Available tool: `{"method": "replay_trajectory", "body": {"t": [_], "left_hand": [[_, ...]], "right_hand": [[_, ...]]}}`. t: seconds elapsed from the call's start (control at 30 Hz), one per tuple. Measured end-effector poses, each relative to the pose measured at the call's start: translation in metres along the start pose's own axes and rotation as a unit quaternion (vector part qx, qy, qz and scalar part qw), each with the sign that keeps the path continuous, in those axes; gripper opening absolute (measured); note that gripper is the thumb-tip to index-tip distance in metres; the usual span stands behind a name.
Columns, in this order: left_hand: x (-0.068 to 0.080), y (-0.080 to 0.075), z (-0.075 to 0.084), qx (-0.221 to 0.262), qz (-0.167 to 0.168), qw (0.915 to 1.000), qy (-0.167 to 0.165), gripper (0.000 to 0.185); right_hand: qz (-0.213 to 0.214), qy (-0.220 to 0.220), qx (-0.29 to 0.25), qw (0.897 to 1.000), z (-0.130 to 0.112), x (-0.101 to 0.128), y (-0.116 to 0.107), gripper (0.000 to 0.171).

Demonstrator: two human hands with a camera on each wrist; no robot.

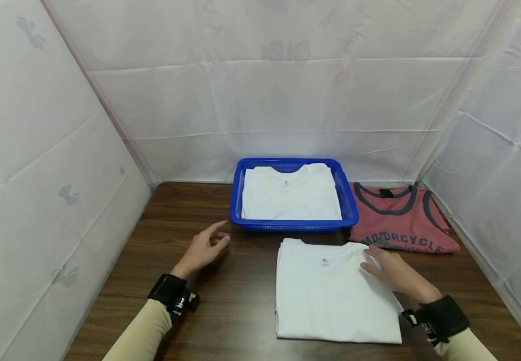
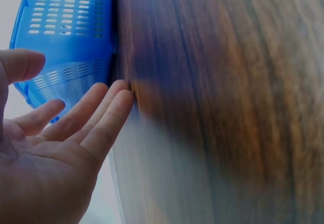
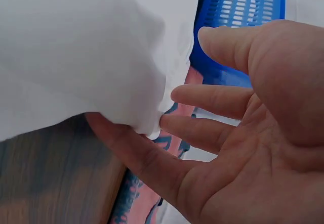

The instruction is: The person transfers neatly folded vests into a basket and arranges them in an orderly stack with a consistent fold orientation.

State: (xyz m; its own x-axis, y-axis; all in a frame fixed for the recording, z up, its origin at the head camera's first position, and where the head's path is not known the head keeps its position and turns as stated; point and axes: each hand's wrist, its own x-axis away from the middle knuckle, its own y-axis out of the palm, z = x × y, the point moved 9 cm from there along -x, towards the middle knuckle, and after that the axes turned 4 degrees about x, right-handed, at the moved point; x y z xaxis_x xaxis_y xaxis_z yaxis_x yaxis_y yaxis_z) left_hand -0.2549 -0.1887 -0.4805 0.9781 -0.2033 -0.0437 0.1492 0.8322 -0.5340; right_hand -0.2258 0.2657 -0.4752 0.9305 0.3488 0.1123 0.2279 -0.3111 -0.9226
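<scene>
A folded white T-shirt (image 1: 332,293) lies on the wooden table (image 1: 224,311) in front of me. My right hand (image 1: 386,271) rests at its right edge with straight, spread fingers. In the right wrist view one finger (image 3: 126,148) lies under the edge of the white T-shirt (image 3: 76,47). My left hand (image 1: 204,248) hovers open above the table, left of the blue basket (image 1: 350,213), holding nothing. The left wrist view has the left hand's fingers (image 2: 96,118) straight, close to the basket's corner (image 2: 66,37). In the basket lies another folded white T-shirt (image 1: 289,195).
A red tank top (image 1: 400,223) with dark trim and lettering lies flat to the right of the basket, and shows beyond my right hand (image 3: 139,193). White cloth walls close in the table on the left, back and right.
</scene>
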Motion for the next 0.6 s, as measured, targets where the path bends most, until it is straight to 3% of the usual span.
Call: {"method": "replay_trajectory", "body": {"t": [0.33, 0.6], "left_hand": [[0.001, 0.010, 0.005, 0.008, -0.020, 0.9998, -0.002, 0.050], [0.004, 0.023, 0.004, 0.035, -0.067, 0.9963, -0.040, 0.040]], "right_hand": [[0.010, -0.042, -0.010, 0.999, -0.032, -0.012, 0.005, 0.051], [0.022, -0.060, -0.014, 0.998, -0.056, -0.022, 0.009, 0.045]]}}
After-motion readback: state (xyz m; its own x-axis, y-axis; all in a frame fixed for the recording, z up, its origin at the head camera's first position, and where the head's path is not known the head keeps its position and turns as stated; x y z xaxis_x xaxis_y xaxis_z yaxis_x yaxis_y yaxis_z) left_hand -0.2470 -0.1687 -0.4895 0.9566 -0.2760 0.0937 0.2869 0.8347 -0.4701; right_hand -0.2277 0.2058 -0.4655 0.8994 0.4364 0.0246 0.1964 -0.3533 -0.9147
